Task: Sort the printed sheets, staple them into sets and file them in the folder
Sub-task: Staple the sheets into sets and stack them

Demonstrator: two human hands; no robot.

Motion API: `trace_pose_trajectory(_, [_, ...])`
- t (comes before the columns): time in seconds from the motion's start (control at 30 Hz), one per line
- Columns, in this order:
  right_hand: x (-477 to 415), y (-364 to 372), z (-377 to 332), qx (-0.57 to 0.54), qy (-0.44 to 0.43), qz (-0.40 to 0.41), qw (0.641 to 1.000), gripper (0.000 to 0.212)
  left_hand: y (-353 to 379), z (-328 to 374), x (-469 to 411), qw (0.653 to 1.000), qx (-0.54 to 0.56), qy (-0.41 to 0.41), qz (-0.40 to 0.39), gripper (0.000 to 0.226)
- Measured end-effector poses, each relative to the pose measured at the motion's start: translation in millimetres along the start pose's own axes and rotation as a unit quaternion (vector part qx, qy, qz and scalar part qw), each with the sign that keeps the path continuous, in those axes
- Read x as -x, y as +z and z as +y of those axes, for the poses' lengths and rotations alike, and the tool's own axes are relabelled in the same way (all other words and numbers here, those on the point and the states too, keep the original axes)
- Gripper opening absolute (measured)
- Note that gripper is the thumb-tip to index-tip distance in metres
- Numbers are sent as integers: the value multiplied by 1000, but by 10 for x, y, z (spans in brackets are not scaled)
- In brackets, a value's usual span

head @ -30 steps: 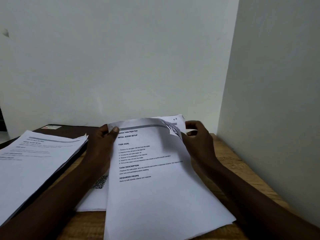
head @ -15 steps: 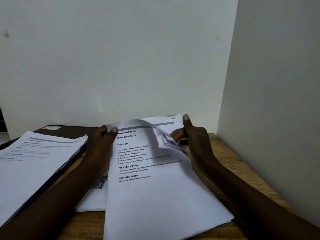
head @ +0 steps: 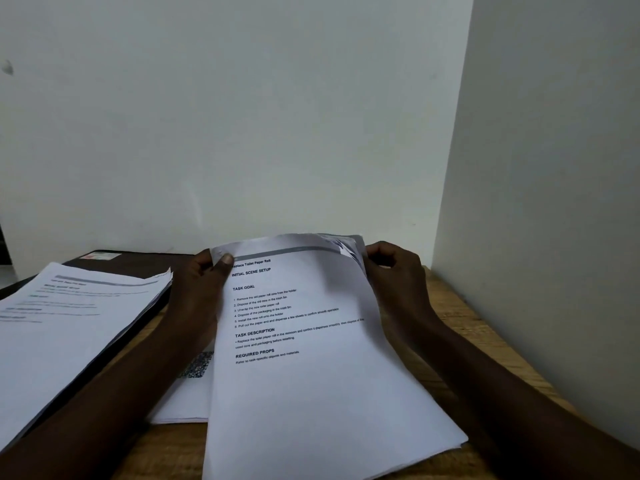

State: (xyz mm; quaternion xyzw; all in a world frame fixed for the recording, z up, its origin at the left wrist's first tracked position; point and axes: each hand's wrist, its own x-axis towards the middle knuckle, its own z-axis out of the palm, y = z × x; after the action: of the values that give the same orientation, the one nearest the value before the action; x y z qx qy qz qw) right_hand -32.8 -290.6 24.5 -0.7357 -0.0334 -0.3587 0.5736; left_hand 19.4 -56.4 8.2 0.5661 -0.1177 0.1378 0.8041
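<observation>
Sorting not finished | left hand [head: 204,292] and right hand [head: 398,275] pinch top corners of printed sheets [head: 311,358] over table [head: 460,317] | sorted pile [head: 69,323] lies on dark folder [head: 138,263] | stapling, filing remain; no stapler visible

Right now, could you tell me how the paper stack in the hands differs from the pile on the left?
The held stack is gripped at its top corners by the left hand and right hand; the left pile lies untouched on a dark folder. The held stack's top right corner curls up; the pile lies flat. Its print reads clearly; the pile's is blurred. Both are white printed sheets.
</observation>
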Motion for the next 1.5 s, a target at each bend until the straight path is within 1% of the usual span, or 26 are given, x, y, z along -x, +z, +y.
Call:
trace_pose_trajectory(0.1, [-3, 5, -18, 7, -5, -7, 1000, 15, 14, 19, 14, 1000, -9, -1, 7, 15])
trace_pose_trajectory(0.17, [-5, 18, -19, 2, -2, -12, 1000, 26, 18, 32, 12, 1000, -17, 1, 12, 14])
trace_pose_trajectory(0.2, [-18, 21, -26, -15, 9, -20, 1000, 31, 13, 37, 11, 1000, -12, -2, 13, 14])
trace_pose_trajectory(0.27, [-49, 6, -58, -84, 73, -60, 992, 51, 14, 49, 8, 1000, 1, -9, 8, 15])
trace_pose_trajectory(0.3, [-53, 4, -79, -117, 95, -82, 985, 58, 13, 57, 8, 1000, 1, -11, 7, 15])
trace_pose_trajectory(0.33, [-52, 2, -87, -128, 96, -98, 982, 59, 13, 62, 6, 1000, -1, -12, 6, 16])
trace_pose_trajectory(0.4, [-48, 11, -75, -83, 69, -92, 990, 58, 10, 66, 4, 1000, -5, -11, 7, 18])
trace_pose_trajectory(0.43, [-39, 9, -56, -53, 51, -79, 994, 53, 11, 64, 4, 1000, -6, -12, 5, 17])
trace_pose_trajectory(0.53, [-44, -22, -48, -34, 10, -10, 999, 16, 16, 69, 7, 1000, -4, -19, -2, 15])
trace_pose_trajectory(0.57, [-61, -47, -46, -37, 4, 10, 999, 11, 22, 74, 11, 1000, -8, -20, -4, 15])
trace_pose_trajectory(0.63, [-94, -89, -55, -35, -3, 23, 999, 12, 29, 74, 18, 1000, -15, -24, -10, 18])
trace_pose_trajectory(0.73, [-128, -99, -77, -24, -15, 7, 1000, 28, 32, 71, 26, 999, -15, -40, -14, 26])
trace_pose_trajectory(0.77, [-137, -103, -93, -20, -19, 5, 1000, 29, 37, 68, 28, 999, -13, -47, -16, 27])
trace_pose_trajectory(0.87, [-154, -106, -138, 3, -31, 12, 999, 19, 30, 60, 34, 998, -13, -56, -15, 25])
trace_pose_trajectory(0.97, [-171, -138, -113, 34, -32, 21, 999, 15, 55, 55, 44, 999, -30, -37, -9, 15])
trace_pose_trajectory(1.03, [-180, -153, -95, 48, -36, 24, 998, 16, 67, 54, 42, 999, -45, -17, -8, 29])
trace_pose_trajectory(1.1, [-187, -160, -91, 56, -35, 26, 998, 16, 60, 64, 42, 998, -61, -5, -26, 40])
trace_pose_trajectory(1.17, [-186, -167, -92, 58, -34, 27, 997, 15, 54, 74, 45, 995, -85, 4, -44, 36])
trace_pose_trajectory(1.27, [-177, -180, -93, 58, -38, 26, 997, 17, 58, 92, 45, 994, -102, 8, -39, 30])
trace_pose_trajectory(1.4, [-174, -188, -99, 73, -39, 25, 996, 18, 60, 88, 52, 995, -98, 1, -36, 29])
trace_pose_trajectory(1.5, [-181, -195, -107, 107, -38, 28, 993, 22, 65, 77, 51, 996, -89, -5, -30, 30])
